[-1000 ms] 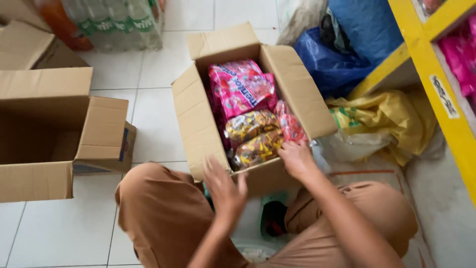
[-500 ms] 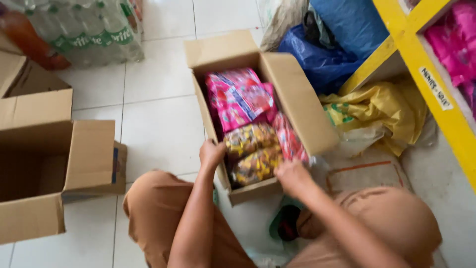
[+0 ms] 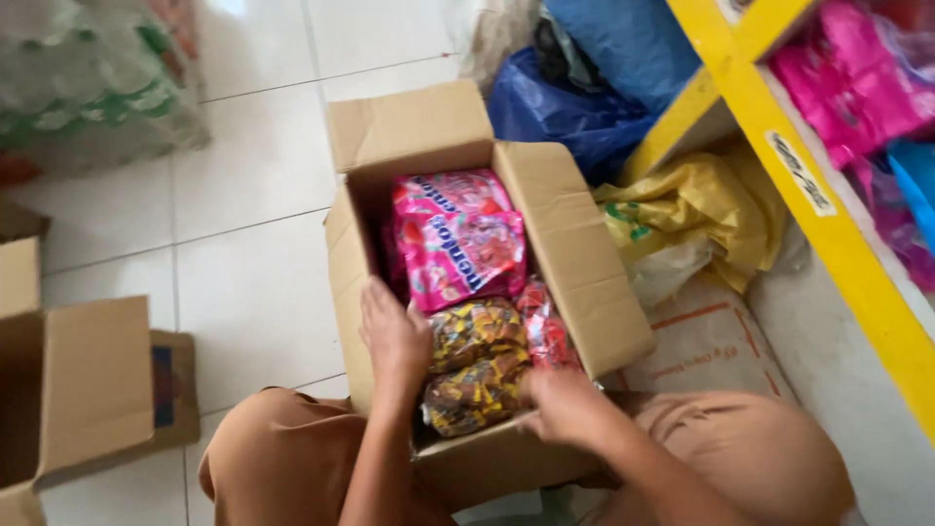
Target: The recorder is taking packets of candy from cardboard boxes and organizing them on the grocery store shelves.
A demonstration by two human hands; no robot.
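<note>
Brown cardboard fills the far left, where an open empty box point(image 3: 68, 390) sits on the white tiled floor point(image 3: 243, 244). Next comes the left hand point(image 3: 394, 336), lying flat and relaxed on the near left wall of the open carton point(image 3: 575, 263), grasping nothing. Inside the carton, yellow-brown candy bags point(image 3: 477, 365) lie nearest the person, with pink candy bags point(image 3: 458, 239) behind. The right hand point(image 3: 565, 409) rests at the yellow-brown bags' near right edge; whether it grips them I cannot tell. Yellow shelving point(image 3: 818, 205) stands rightmost.
</note>
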